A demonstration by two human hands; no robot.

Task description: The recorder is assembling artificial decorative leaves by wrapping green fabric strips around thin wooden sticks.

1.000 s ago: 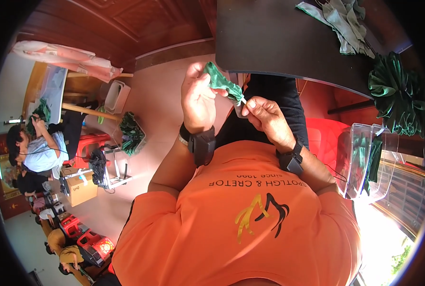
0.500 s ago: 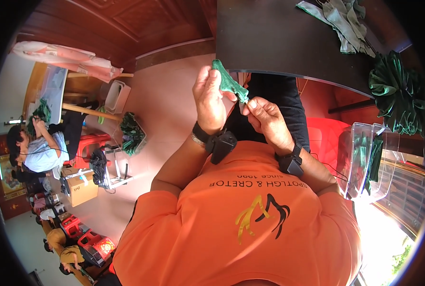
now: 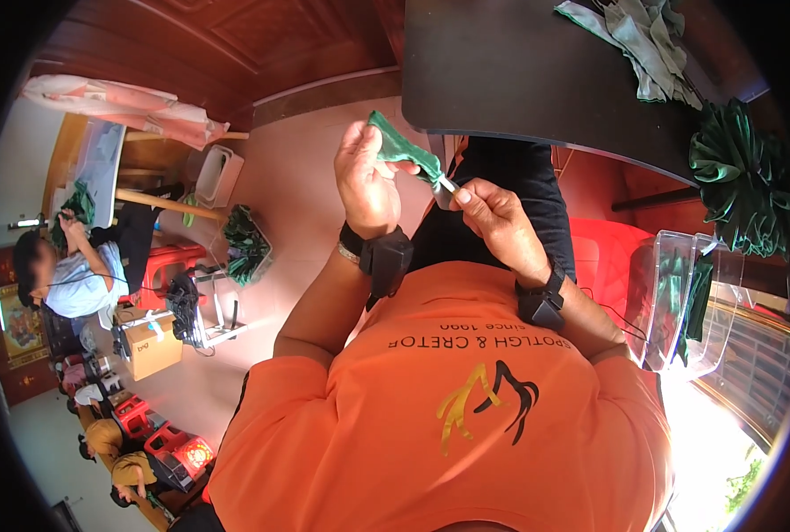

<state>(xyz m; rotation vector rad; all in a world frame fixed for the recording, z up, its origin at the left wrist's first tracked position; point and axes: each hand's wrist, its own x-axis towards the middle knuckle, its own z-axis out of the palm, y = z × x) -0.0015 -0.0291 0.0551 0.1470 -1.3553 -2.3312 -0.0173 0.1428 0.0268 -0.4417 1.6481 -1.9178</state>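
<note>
I hold a folded strip of green cloth [image 3: 401, 148] up in front of my chest. My left hand [image 3: 367, 181] grips its upper part, fingers closed around the fold. My right hand [image 3: 491, 219] pinches the cloth's narrow lower end, where a small white tie or stick [image 3: 446, 184] shows between thumb and finger. Both wrists carry black bands. My orange shirt [image 3: 466, 417] fills the lower view.
A dark table [image 3: 537, 71] lies ahead with loose green cloth [image 3: 648, 31] and a finished green pleated rosette [image 3: 743, 177]. A clear plastic box [image 3: 679, 301] with green pieces stands at my right beside a red stool [image 3: 603, 253]. Another person [image 3: 76, 275] works at a far-left table.
My left hand has risen and shifted a little right with the cloth. My right hand has slid to the cloth's narrow end and now pinches it.
</note>
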